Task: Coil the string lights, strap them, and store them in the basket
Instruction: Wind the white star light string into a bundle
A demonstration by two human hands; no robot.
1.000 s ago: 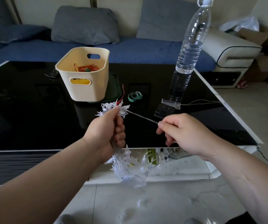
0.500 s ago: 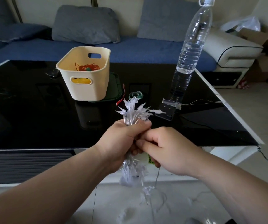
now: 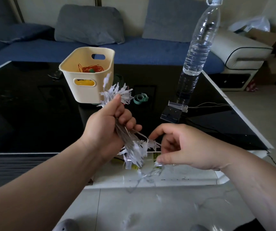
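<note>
Left hand: grip clenched round string lights
Right hand: grip pinches loose tail
Risk: slack snags, coil unravels

Basket mouth lies open; bottle stands well right.

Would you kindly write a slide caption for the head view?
Left hand grips the coiled string lights, right hand pinches the trailing strand, before the cream basket.
</note>
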